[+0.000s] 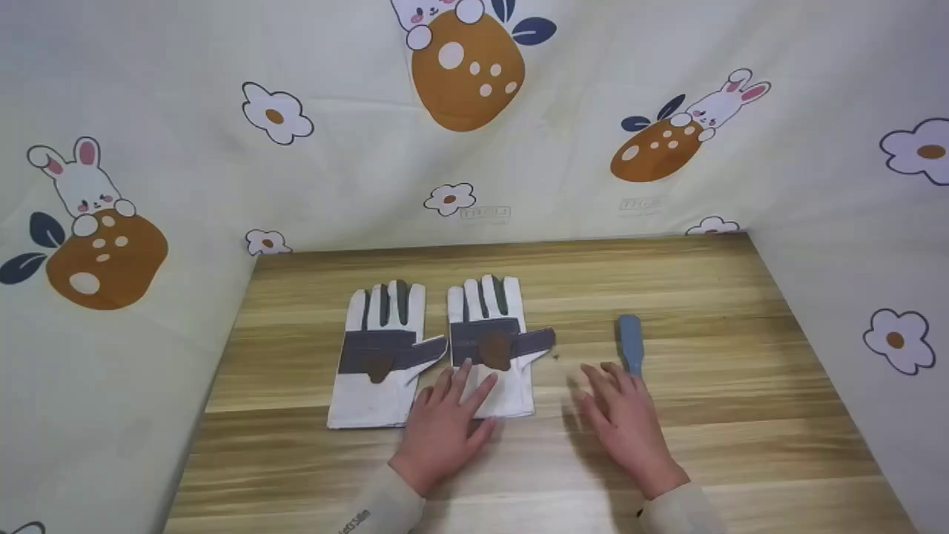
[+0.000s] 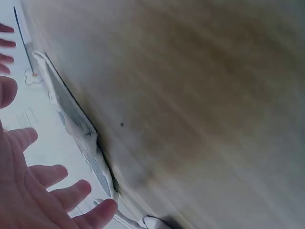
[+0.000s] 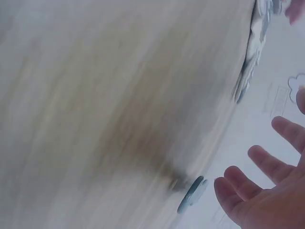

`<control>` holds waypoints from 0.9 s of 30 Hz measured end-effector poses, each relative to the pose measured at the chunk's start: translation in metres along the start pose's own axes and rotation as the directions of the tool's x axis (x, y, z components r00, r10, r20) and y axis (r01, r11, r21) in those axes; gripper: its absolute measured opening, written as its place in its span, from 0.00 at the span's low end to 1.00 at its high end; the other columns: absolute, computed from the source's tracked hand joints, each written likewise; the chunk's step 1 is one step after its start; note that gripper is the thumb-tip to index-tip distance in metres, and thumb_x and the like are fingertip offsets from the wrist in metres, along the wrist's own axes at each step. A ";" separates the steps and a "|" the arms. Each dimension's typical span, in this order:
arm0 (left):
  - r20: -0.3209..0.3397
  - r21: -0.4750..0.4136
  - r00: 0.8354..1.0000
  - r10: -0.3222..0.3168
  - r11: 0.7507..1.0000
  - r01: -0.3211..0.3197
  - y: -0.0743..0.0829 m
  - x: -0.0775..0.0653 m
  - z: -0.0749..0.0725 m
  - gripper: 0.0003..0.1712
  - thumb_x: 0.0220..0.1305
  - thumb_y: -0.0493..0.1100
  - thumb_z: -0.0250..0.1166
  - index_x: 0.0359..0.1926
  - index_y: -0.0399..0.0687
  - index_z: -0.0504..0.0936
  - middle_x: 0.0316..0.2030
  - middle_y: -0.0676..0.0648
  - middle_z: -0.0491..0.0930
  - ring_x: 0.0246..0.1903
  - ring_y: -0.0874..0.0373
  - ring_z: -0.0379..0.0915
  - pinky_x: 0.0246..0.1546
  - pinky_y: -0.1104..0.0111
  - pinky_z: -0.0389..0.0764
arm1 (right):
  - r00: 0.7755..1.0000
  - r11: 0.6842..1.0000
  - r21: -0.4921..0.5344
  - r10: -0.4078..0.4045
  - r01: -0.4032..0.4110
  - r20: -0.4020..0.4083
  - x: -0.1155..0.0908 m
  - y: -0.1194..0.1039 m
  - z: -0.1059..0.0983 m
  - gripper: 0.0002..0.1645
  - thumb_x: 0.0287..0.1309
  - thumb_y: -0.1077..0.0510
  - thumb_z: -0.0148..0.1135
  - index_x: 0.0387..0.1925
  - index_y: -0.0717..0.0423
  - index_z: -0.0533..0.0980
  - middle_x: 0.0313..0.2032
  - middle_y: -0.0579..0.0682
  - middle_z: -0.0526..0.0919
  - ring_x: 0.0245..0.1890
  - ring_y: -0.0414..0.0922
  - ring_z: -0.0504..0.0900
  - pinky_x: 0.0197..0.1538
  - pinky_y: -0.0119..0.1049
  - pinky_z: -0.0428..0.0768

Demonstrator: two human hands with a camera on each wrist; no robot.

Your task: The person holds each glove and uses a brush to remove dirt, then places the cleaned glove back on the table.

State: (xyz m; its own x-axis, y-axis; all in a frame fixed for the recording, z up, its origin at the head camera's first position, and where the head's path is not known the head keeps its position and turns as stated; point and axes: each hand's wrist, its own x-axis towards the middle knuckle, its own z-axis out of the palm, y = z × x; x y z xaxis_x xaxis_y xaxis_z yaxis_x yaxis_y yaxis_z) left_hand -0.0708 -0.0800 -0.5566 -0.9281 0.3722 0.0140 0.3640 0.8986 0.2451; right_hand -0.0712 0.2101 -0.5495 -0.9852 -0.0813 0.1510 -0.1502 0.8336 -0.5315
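Well, the rightmost glove [image 1: 485, 326] (white-cuffed) lies partly under the left grip [image 1: 443, 430].

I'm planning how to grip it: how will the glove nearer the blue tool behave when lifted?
The glove will probably sag, since it looks like soft fabric. It is likely light, as it lies flat and seems empty. Its flat shape makes rolling unlikely.

On the wood-grain tabletop [image 1: 741, 445], a white-and-grey fabric glove [image 1: 374, 400] lies left of the frame's centre, a second white-and-grey fabric glove [image 1: 515, 389] just right of it, near mid-frame; a slim round-ended blue-grey object [image 1: 630, 340] lies right of both; a cream rabbit-print cloth [image 1: 356, 185] rises behind
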 end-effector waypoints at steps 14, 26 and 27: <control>0.016 -0.149 0.993 -0.121 0.981 0.122 -0.007 0.015 -0.002 0.32 0.74 0.63 0.52 0.75 0.68 0.63 0.73 0.38 0.63 0.68 0.36 0.65 0.61 0.39 0.74 | 0.984 0.982 0.070 0.178 -0.178 0.009 0.004 0.021 -0.013 0.28 0.73 0.45 0.56 0.64 0.58 0.73 0.60 0.63 0.72 0.58 0.60 0.67 0.60 0.58 0.72; 0.072 -0.313 0.973 -0.217 0.922 0.229 -0.010 0.030 -0.002 0.34 0.75 0.60 0.53 0.77 0.62 0.61 0.74 0.33 0.59 0.72 0.34 0.58 0.70 0.41 0.65 | 0.958 0.954 0.088 0.286 -0.288 0.033 0.010 0.031 -0.021 0.29 0.73 0.47 0.53 0.65 0.64 0.69 0.58 0.67 0.70 0.57 0.61 0.67 0.56 0.57 0.72; 0.079 -0.337 0.970 -0.230 0.910 0.243 -0.011 0.031 -0.003 0.34 0.74 0.60 0.54 0.77 0.61 0.61 0.74 0.34 0.59 0.73 0.35 0.57 0.71 0.41 0.64 | 0.956 0.952 0.089 0.292 -0.294 0.034 0.011 0.031 -0.021 0.30 0.73 0.47 0.53 0.65 0.65 0.69 0.58 0.67 0.70 0.57 0.61 0.67 0.56 0.58 0.72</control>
State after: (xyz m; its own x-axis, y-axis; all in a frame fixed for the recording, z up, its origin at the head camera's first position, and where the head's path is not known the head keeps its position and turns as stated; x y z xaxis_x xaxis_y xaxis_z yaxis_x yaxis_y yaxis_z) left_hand -0.1032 -0.0787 -0.5563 -0.9777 0.1726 -0.1194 0.0789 0.8295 0.5528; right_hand -0.0847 0.2469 -0.5470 -0.9883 0.1472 -0.0397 0.1395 0.7686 -0.6244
